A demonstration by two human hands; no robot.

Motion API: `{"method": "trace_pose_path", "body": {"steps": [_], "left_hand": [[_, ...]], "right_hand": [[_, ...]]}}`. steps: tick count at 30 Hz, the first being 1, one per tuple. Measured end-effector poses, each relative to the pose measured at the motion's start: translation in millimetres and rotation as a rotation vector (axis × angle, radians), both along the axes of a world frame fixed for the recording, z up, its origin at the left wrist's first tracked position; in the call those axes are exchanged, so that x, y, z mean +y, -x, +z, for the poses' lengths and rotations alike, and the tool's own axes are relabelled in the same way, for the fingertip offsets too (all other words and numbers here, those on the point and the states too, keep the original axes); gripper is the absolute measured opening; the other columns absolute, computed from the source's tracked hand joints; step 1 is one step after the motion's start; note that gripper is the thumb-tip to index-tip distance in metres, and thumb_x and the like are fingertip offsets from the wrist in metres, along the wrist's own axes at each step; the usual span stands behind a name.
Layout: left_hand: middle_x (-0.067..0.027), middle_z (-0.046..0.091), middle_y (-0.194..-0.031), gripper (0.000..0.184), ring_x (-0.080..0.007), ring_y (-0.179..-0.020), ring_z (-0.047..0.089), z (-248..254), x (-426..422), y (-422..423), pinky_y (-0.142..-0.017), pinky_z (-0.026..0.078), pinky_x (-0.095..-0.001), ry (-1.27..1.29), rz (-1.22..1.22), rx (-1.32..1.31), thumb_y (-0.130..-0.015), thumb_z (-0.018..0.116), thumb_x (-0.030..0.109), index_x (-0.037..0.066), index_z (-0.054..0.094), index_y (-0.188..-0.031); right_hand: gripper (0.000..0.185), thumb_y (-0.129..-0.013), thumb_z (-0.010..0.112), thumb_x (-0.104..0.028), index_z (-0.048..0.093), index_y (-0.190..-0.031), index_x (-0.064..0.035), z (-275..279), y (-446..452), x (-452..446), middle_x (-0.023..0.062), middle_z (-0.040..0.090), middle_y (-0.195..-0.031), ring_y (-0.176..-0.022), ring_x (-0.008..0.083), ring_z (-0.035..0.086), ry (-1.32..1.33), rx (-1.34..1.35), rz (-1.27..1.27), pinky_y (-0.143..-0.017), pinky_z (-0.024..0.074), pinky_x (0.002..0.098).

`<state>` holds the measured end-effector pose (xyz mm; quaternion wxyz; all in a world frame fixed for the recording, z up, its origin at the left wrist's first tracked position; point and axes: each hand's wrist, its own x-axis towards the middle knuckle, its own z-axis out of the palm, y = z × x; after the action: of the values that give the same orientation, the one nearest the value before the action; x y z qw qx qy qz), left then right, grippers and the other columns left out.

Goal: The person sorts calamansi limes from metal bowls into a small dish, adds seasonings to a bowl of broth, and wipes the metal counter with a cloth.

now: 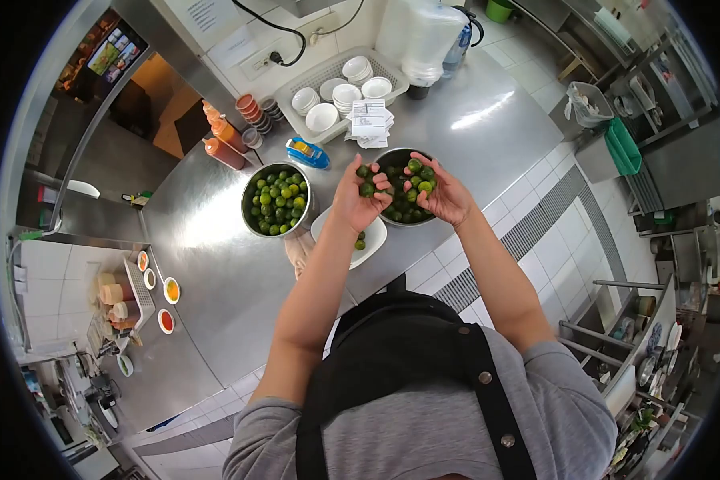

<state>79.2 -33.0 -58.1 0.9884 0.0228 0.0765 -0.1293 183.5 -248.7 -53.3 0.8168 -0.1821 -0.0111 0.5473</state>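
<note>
Limes (360, 245) show in a white dish (371, 255), partly hidden by the left forearm (320, 280). More fill a metal pot (310, 210) to its left. Just beyond the dish, the left hand (355, 202) and right hand (451, 197), set apart, curl around limes at a 2nd pot (409, 224) of limes. Farther off, a tray (298, 126) holds white bowls (322, 118).

Head view, one: wide, round-edged; from above the near side of steel counter (488, 152), facing forward-down, close.
</note>
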Motion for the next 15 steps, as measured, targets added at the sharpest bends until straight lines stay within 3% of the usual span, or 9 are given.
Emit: {"method": "trace_pose_path", "body": {"steps": [2,5,6,10,15], "left_hand": [[-0.0098,0.058,-0.094,0.032,-0.0236,-0.094,0.058,-18,9,12,-0.076,0.053,-0.0347,0.164,0.004,-0.137,-0.101,0.054,0.037,0.006,0.056,-0.1],[-0.014,0.061,-0.11,0.036,-0.0298,-0.113,0.057,34,-3,43,-0.096,0.051,-0.0426,-0.007,0.312,0.166,-0.101,0.051,0.035,0.004,0.06,-0.116],[-0.0174,0.057,-0.132,0.047,-0.0361,-0.132,0.048,34,4,53,-0.112,0.04,-0.0489,0.057,0.291,0.047,-0.101,0.046,0.036,0.004,0.055,-0.135],[-0.0186,0.04,-0.153,0.056,-0.0409,-0.14,0.038,38,36,91,-0.116,0.034,-0.0525,0.138,0.407,-0.032,-0.101,0.042,0.034,0.007,0.043,-0.149],[-0.0147,0.031,-0.161,0.061,-0.0334,-0.145,0.035,35,90,132,-0.121,0.024,-0.0544,-0.03,0.498,-0.18,-0.099,0.042,0.038,0.013,0.037,-0.154]], "right_hand": [[0.046,-0.107,0.045,-0.035,0.043,-0.148,-0.014,3,9,8,0.0133,0.056,-0.131,-0.111,0.0294,0.06,-0.029,-0.002,-0.02,-0.079,0.0603,0.0334],[0.046,-0.107,0.045,-0.034,0.043,-0.148,-0.0138,20,26,28,0.0138,0.057,-0.132,-0.112,0.0295,0.061,-0.03,-0.001,-0.018,-0.081,0.0604,0.0341],[0.046,-0.107,0.044,-0.034,0.043,-0.148,-0.0138,27,32,36,0.0139,0.057,-0.132,-0.112,0.0295,0.061,-0.025,-0.002,-0.009,-0.081,0.0603,0.0343],[0.045,-0.107,0.045,-0.034,0.045,-0.146,-0.0116,41,51,88,0.0141,0.057,-0.132,-0.111,0.0302,0.064,-0.01,-0.003,0.047,-0.083,0.061,0.0366],[0.046,-0.106,0.048,-0.034,0.045,-0.146,-0.0105,51,82,162,0.0154,0.057,-0.134,-0.118,0.0357,0.062,-0.056,-0.016,0.105,-0.089,0.0611,0.0416]]}}
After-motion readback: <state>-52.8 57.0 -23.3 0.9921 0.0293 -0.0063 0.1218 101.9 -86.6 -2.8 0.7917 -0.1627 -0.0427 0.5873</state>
